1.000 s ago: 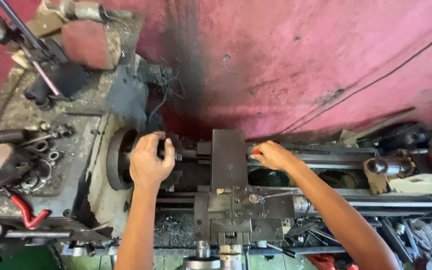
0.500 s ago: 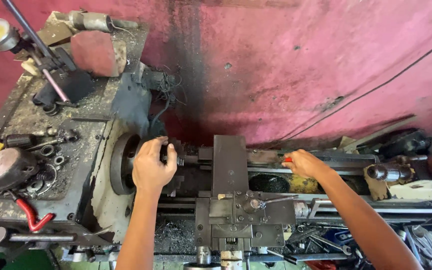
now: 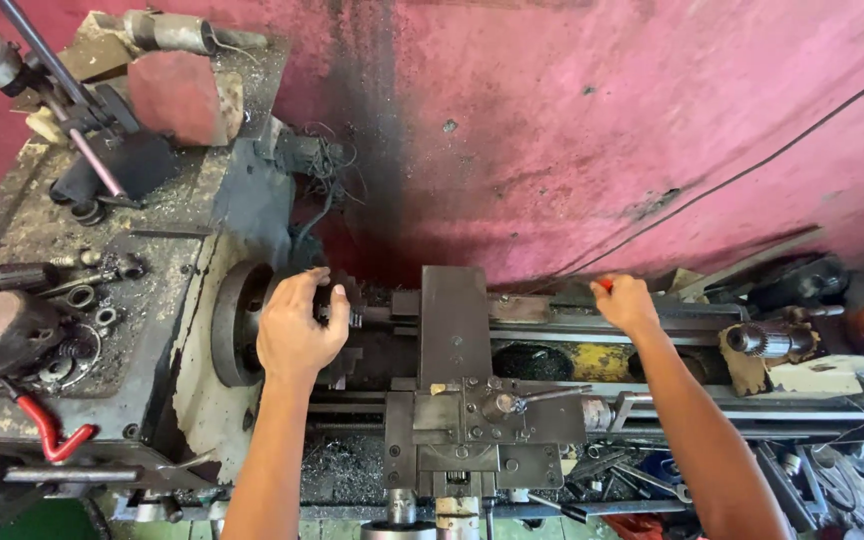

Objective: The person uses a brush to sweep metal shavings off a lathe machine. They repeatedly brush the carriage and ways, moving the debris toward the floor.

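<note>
At the lathe chuck [image 3: 337, 315], mounted on the grimy machine's spindle left of centre, the person's left hand [image 3: 297, 325] lay cupped over the round steel body, fingers curled around its rim in a loose wrap, seemingly to steady or turn it by hand. Right of the chuck stood the grey tool carriage [image 3: 462, 385], squared up on the bed ways [image 3: 752, 410] with its small lever [image 3: 527, 398] pointing right. Farther right of the chuck, on the rear rail, the right hand [image 3: 627, 303] was closed, fingers bent around a small red-tipped object [image 3: 604, 284]; what that object was could not be made out. Beyond that hand, the tailstock end [image 3: 767, 340] sat on a scrap of brown card. Left of the chuck, the headstock top [image 3: 152, 260] served as a shelf for rings, bearings and metal shavings, a red hook-shaped handle [image 3: 47, 430] at its near edge. Behind the chuck rose a stained pink wall [image 3: 602, 120].
</note>
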